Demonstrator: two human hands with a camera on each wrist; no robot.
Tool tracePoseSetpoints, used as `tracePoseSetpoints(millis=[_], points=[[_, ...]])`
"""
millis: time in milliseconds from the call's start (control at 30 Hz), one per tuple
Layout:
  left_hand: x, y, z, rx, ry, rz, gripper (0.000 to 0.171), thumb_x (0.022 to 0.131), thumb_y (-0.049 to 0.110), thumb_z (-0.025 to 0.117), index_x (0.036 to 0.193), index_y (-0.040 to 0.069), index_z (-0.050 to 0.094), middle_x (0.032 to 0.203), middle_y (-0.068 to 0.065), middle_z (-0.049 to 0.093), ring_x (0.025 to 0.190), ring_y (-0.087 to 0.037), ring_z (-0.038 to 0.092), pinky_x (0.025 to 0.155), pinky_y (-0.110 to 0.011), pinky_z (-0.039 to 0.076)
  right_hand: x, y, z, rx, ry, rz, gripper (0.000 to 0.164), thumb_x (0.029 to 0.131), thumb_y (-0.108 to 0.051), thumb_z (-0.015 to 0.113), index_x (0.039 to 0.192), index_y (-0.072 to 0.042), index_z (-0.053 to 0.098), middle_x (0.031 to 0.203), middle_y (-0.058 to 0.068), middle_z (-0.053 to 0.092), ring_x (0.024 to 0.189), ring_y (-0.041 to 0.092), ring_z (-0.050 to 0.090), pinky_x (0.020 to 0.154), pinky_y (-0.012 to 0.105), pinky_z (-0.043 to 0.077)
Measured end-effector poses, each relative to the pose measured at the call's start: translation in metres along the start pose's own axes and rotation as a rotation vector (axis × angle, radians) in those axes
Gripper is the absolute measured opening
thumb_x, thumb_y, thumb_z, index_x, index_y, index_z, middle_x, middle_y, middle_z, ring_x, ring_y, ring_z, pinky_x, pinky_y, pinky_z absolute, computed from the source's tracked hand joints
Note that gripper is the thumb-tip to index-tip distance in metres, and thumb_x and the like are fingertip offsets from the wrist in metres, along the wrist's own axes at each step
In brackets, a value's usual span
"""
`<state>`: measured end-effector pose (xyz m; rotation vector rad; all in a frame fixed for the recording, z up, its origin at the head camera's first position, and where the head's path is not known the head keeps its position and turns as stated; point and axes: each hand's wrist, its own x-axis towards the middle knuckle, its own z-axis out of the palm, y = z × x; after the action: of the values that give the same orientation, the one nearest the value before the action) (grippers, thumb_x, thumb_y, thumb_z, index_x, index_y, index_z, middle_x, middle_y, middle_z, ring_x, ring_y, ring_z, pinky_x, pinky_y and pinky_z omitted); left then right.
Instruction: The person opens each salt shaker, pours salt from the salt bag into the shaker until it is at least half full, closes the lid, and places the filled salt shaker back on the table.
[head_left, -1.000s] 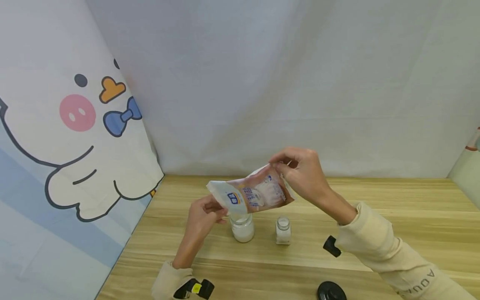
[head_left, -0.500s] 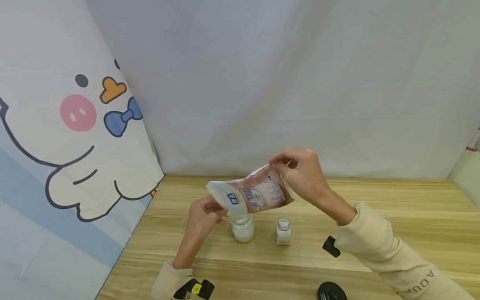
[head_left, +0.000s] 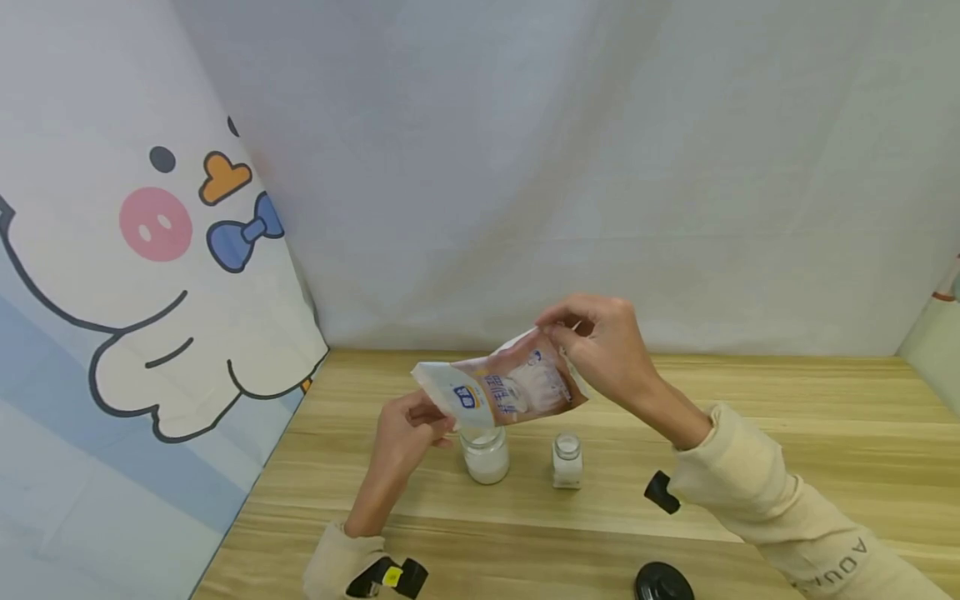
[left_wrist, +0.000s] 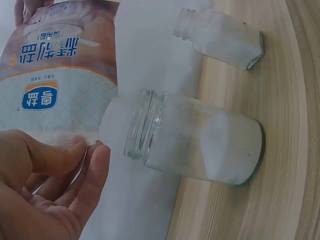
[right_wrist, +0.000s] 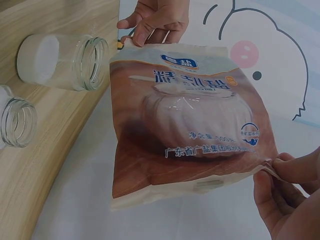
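Both hands hold a brown and pale blue salt bag (head_left: 517,387) up in the air, tilted, its pale end lower. My left hand (head_left: 405,437) pinches a corner at that pale end between thumb and fingers. At the brown end, my right hand (head_left: 607,342) pinches the opposite corner, as the right wrist view shows. Just under the bag's low end stands a round glass jar (left_wrist: 200,140), lidless and partly filled with white grains. A smaller glass jar (head_left: 567,464), also open-topped with white contents, stands to its right. No falling stream of salt can be made out.
A round black lid (head_left: 663,581) lies at the front edge of view on the wooden table (head_left: 825,467). A white cloth backdrop (head_left: 600,167) hangs behind, and a cartoon-printed cloth (head_left: 75,375) stands at the left. Black cameras sit on both wrists.
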<state>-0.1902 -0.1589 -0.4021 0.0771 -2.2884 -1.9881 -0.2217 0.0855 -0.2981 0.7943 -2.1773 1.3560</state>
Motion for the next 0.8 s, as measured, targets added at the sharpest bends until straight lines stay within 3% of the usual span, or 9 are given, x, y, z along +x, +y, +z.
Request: tracePoseSetpoints(millis=[800], points=[[0.005,-0.006,0.003,0.029,-0.006,-0.010,0.022,0.077,-0.013,0.064,0.098,-0.009,0.065,0.085,-0.019,0.068,0.072,-0.025,0.066,0.063,-0.045,0.060,0.000,0.011,0.002,0.023,-0.001,-0.017,0.014,0.083,0.008,0.063,0.083,-0.002,0.073,0.079,0.004,0.070,0.066,0.014,0.059,0.056,0.027,0.052]])
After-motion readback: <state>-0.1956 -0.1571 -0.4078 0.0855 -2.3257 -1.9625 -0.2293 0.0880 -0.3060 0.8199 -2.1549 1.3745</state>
